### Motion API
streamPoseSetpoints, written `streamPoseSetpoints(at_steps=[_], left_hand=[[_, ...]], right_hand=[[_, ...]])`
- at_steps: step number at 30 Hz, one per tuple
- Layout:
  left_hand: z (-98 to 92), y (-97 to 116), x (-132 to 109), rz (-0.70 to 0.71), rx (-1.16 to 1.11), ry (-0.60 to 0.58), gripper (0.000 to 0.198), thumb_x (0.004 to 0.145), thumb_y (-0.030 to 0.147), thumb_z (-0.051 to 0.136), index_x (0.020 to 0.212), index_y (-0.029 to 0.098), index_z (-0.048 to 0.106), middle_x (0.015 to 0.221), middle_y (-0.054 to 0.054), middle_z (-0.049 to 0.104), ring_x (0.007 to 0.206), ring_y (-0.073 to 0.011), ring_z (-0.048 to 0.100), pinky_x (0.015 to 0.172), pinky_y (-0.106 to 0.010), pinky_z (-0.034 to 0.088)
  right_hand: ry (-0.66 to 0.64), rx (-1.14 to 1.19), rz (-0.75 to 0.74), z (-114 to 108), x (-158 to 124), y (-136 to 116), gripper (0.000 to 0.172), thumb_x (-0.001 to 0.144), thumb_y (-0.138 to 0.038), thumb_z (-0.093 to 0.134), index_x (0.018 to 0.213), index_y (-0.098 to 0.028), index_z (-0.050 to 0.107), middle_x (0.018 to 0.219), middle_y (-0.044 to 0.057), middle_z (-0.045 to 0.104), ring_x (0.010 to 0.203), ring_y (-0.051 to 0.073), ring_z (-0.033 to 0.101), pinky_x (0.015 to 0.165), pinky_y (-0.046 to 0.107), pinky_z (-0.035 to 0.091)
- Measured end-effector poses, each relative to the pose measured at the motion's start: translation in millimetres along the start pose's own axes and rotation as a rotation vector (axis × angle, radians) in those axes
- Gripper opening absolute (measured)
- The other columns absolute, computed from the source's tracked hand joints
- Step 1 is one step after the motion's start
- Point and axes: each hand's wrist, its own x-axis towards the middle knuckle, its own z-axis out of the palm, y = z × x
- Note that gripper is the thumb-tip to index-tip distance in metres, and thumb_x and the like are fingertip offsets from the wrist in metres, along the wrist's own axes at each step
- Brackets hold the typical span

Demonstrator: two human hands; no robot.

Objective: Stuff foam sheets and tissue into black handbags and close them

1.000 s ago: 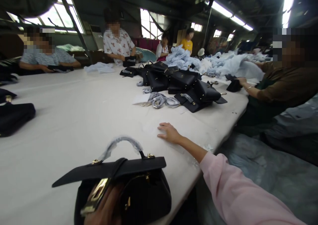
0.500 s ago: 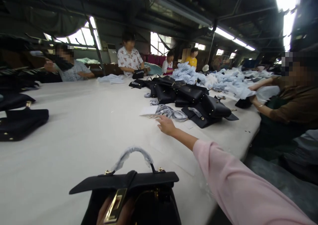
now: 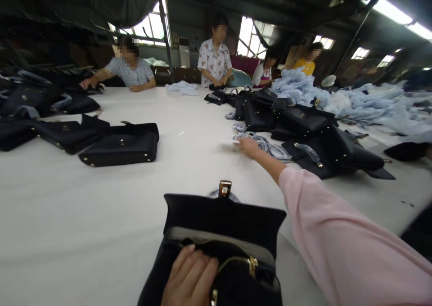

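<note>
A black handbag (image 3: pixel 222 225) lies on the white table (image 3: pixel 101 207) right in front of me, its flap thrown back with the gold clasp (image 3: pixel 224 188) pointing away. My left hand (image 3: pixel 189 279) rests on the bag's front by the zip, fingers together and curled over the edge. My right hand (image 3: pixel 248 146) is stretched far out on a pink sleeve and touches a white paper slip (image 3: pixel 229 142) beside a heap of wrapped pale straps (image 3: pixel 266 145). Its fingers are blurred.
A pile of black bags (image 3: pixel 303 126) lies at the right, with heaps of light blue wrapping (image 3: pixel 364 99) behind. More black bags (image 3: pixel 121 144) lie at the left. Several people work along the far side of the table.
The bag's flap has been flipped open and my left hand now lies on its front. My right hand has reached farther out to the paper slip. The view has swung left.
</note>
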Motion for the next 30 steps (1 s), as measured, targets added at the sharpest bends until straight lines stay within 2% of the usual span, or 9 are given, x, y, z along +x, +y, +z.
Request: streamPoseSetpoints(at_steps=[4, 8, 11, 14, 17, 20, 22, 26, 30], left_hand=[[-14.7, 11, 13, -0.101, -0.085, -0.124, 0.024, 0.086, 0.002, 0.049, 0.1, 0.018, 0.06, 0.087, -0.004, 0.064, 0.087, -0.0165, 0.059, 0.101, -0.043, 0.043], [-25.8, 21, 16, -0.118, -0.061, -0.175, 0.015, 0.09, 0.01, 0.05, 0.097, 0.02, 0.059, 0.085, -0.002, 0.062, 0.085, -0.0169, 0.056, 0.1, -0.045, 0.042], [-33.5, 30, 18, -0.106, -0.011, -0.167, 0.015, 0.091, 0.012, 0.047, 0.095, 0.019, 0.06, 0.085, -0.003, 0.061, 0.086, -0.0174, 0.056, 0.1, -0.046, 0.042], [-37.7, 38, 17, -0.095, 0.03, -0.13, 0.016, 0.091, 0.012, 0.047, 0.093, 0.018, 0.061, 0.084, -0.003, 0.06, 0.086, -0.0176, 0.056, 0.101, -0.045, 0.041], [-41.9, 44, 11, -0.08, 0.049, -0.095, 0.015, 0.091, 0.012, 0.048, 0.094, 0.018, 0.061, 0.085, -0.003, 0.061, 0.087, -0.0177, 0.055, 0.101, -0.045, 0.041], [-49.1, 47, 0, -0.061, 0.061, -0.086, 0.015, 0.091, 0.013, 0.048, 0.097, 0.018, 0.061, 0.089, -0.004, 0.063, 0.092, -0.0186, 0.056, 0.101, -0.045, 0.041], [-54.9, 49, -8, -0.049, 0.078, -0.086, 0.017, 0.091, 0.013, 0.048, 0.1, 0.018, 0.061, 0.093, -0.005, 0.064, 0.096, -0.0197, 0.056, 0.101, -0.045, 0.041], [-65.2, 54, -20, -0.064, 0.091, -0.085, 0.02, 0.09, 0.011, 0.049, 0.102, 0.019, 0.062, 0.098, -0.006, 0.066, 0.103, -0.0205, 0.057, 0.101, -0.044, 0.042], [-69.7, 61, -21, -0.094, 0.064, -0.065, 0.017, 0.09, 0.01, 0.049, 0.097, 0.018, 0.062, 0.094, -0.005, 0.065, 0.099, -0.019, 0.057, 0.104, -0.043, 0.04]], right_hand=[[0.267, 0.195, 0.092, -53, -84, 24, 0.035, 0.097, -0.035, 0.042, 0.11, -0.011, 0.064, 0.104, 0.017, 0.067, 0.097, 0.029, 0.061, 0.085, 0.04, 0.047], [0.617, 0.875, -0.016, -118, -197, 41, 0.036, 0.083, -0.041, 0.066, 0.106, -0.013, 0.065, 0.098, 0.01, 0.068, 0.082, 0.024, 0.064, 0.072, 0.036, 0.053], [0.599, 1.218, -0.162, -153, -291, 25, 0.034, 0.079, -0.042, 0.071, 0.102, -0.016, 0.065, 0.094, 0.005, 0.068, 0.073, 0.019, 0.063, 0.065, 0.031, 0.054], [0.386, 1.208, -0.296, -155, -356, -14, 0.028, 0.08, -0.042, 0.071, 0.093, -0.018, 0.066, 0.079, 0.002, 0.066, 0.063, 0.016, 0.06, 0.054, 0.024, 0.05], [0.358, 0.99, -0.377, -131, -374, -56, 0.02, 0.086, -0.037, 0.062, 0.089, -0.018, 0.064, 0.074, 0.001, 0.063, 0.063, 0.015, 0.058, 0.058, 0.023, 0.045], [0.39, 0.827, -0.377, -106, -362, -89, 0.013, 0.087, -0.031, 0.059, 0.086, -0.017, 0.06, 0.074, 0.002, 0.062, 0.066, 0.015, 0.057, 0.063, 0.023, 0.041], [0.292, 0.773, -0.402, -98, -351, -105, 0.01, 0.085, -0.027, 0.061, 0.083, -0.018, 0.058, 0.071, 0.001, 0.061, 0.065, 0.015, 0.056, 0.06, 0.022, 0.038], [0.012, 0.683, -0.515, -109, -344, -114, 0.008, 0.079, -0.023, 0.064, 0.077, -0.018, 0.059, 0.07, 0.001, 0.062, 0.067, 0.017, 0.059, 0.057, 0.022, 0.037], [-0.057, 0.714, -0.495, -118, -344, -107, 0.009, 0.078, -0.021, 0.065, 0.086, -0.017, 0.065, 0.083, 0.003, 0.068, 0.078, 0.02, 0.063, 0.066, 0.024, 0.043]])
